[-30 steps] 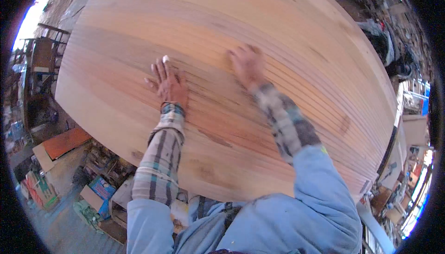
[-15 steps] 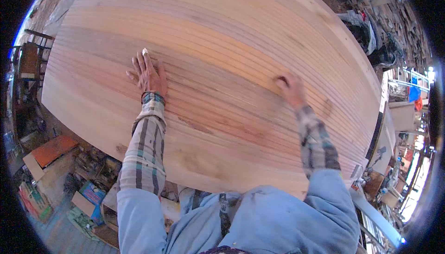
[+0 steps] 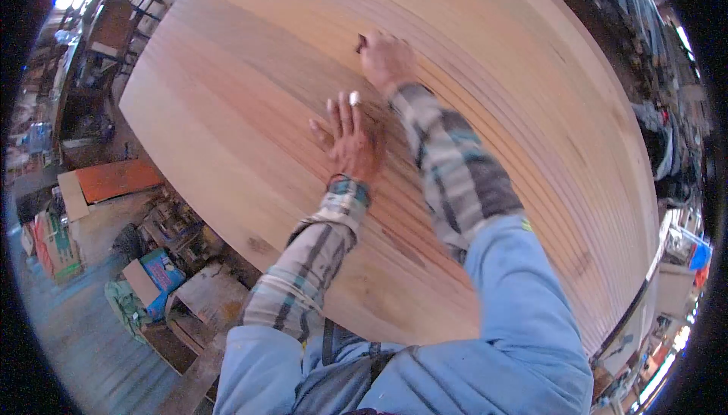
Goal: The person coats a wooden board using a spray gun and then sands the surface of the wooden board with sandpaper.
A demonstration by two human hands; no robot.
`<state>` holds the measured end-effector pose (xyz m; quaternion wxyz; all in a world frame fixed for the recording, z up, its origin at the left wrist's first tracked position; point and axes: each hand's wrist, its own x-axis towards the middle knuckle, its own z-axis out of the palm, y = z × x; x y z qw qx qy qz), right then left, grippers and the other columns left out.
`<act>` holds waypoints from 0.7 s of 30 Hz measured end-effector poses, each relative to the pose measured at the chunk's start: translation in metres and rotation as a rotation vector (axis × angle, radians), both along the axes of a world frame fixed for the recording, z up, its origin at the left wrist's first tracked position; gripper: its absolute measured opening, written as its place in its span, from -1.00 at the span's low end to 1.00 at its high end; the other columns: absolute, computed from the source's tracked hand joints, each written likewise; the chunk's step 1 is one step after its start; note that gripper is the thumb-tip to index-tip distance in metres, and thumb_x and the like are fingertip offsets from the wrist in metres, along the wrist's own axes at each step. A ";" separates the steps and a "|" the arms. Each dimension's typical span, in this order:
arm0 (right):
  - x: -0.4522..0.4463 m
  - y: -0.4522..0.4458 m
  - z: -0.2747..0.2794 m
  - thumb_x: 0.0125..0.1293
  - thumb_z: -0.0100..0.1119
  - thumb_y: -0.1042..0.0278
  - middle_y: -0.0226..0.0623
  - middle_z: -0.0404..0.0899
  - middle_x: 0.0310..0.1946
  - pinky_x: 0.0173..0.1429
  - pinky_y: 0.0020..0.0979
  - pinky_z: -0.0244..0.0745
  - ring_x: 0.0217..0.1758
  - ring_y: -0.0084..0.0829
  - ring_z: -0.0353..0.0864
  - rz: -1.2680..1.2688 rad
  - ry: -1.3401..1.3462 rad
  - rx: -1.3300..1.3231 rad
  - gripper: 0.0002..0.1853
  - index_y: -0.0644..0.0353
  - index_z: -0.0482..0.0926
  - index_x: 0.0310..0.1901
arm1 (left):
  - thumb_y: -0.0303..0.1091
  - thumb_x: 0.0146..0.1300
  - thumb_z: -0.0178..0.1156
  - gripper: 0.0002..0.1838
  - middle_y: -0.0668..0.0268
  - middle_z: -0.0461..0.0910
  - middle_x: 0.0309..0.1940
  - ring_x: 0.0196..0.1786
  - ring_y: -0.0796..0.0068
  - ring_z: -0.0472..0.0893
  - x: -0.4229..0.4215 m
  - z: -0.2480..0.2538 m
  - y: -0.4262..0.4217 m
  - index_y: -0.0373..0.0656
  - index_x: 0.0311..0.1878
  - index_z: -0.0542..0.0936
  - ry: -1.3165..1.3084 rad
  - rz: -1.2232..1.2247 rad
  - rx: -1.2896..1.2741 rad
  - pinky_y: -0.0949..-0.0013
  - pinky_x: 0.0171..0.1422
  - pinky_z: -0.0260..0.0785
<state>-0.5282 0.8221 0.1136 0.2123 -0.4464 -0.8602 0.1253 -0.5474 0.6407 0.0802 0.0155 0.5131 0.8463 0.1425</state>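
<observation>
A broad wooden panel (image 3: 227, 119), with grooves along part of its face, lies in front of me. My left hand (image 3: 354, 150) rests flat on it with the fingers spread and holds nothing; one fingertip is wrapped in something white. Farther up the panel, my right hand (image 3: 388, 60) is curled, fingers bent down against the wood. A small dark reddish-brown piece (image 3: 361, 43) sticks out at its edge, gripped by the fingers; most of it is hidden and blurred. My right forearm reaches across the panel, beyond the left hand.
At the lower left stand an orange-topped box (image 3: 120, 181), a blue package (image 3: 163, 271) and a green cloth (image 3: 125, 305) near the floor. A wooden chair (image 3: 114, 28) is at the upper left. Dark clutter (image 3: 663, 150) lines the right side beyond the panel's edge.
My right hand has swept left and away from me across the panel, still curled. The view has turned, so the panel and my left hand, still flat, appear farther right.
</observation>
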 end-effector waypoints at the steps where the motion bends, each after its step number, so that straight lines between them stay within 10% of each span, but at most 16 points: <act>1: -0.040 0.014 -0.004 0.31 0.10 0.15 -0.12 0.70 -0.25 -0.05 -0.04 0.54 -0.18 -0.03 0.69 0.017 0.005 0.023 -0.77 0.06 0.66 -0.19 | 0.03 0.38 0.01 -0.22 0.19 -0.10 0.60 0.64 0.09 -0.16 -0.002 -0.006 -0.002 -0.12 0.55 0.06 0.289 -0.025 -0.127 -0.32 0.56 -0.61; 2: -0.066 0.025 -0.008 0.31 0.10 0.15 -0.13 0.70 -0.26 -0.05 -0.02 0.56 -0.18 -0.03 0.69 0.033 0.005 0.047 -0.77 0.05 0.67 -0.20 | 0.00 0.37 0.03 -0.21 0.20 -0.13 0.61 0.64 0.09 -0.18 -0.004 -0.009 -0.003 -0.12 0.56 0.05 0.571 -0.046 -0.258 -0.33 0.56 -0.62; 3: -0.074 0.028 -0.005 0.31 0.10 0.15 -0.13 0.70 -0.26 -0.05 -0.02 0.56 -0.18 -0.03 0.69 0.043 0.009 0.054 -0.77 0.05 0.67 -0.20 | -0.07 0.35 0.05 -0.20 0.20 -0.18 0.62 0.64 0.08 -0.22 -0.010 -0.006 -0.005 -0.14 0.56 0.02 -0.164 -0.128 0.080 -0.36 0.55 -0.61; 7: -0.030 0.022 -0.012 0.25 0.15 0.06 -0.12 0.71 -0.22 -0.04 -0.09 0.56 -0.14 -0.06 0.69 -0.049 -0.106 -0.122 -0.71 0.05 0.67 -0.18 | 0.01 0.37 0.02 -0.19 0.12 -0.12 0.60 0.63 0.06 -0.17 -0.002 0.006 0.000 -0.21 0.55 0.03 -0.035 -0.053 -0.035 -0.35 0.56 -0.57; 18: 0.569 -0.176 -0.023 0.37 0.10 0.27 -0.18 0.63 -0.17 0.08 -0.29 0.47 -0.07 -0.29 0.61 -0.355 0.081 -0.459 -0.74 0.25 0.56 -0.03 | -0.01 0.36 0.02 -0.24 0.10 0.04 0.56 0.61 0.08 -0.05 -0.004 -0.012 0.006 -0.19 0.52 0.10 -0.020 0.016 0.111 -0.34 0.57 -0.52; 21: 0.554 -0.180 0.001 0.36 0.10 0.28 -0.15 0.62 -0.18 0.06 -0.27 0.47 -0.09 -0.23 0.61 -0.477 -0.228 -0.253 -0.76 0.26 0.56 -0.06 | -0.05 0.32 0.08 -0.23 0.05 0.11 0.53 0.59 0.00 0.01 0.000 0.001 -0.001 -0.20 0.50 0.14 -0.040 -0.024 0.169 -0.39 0.55 -0.50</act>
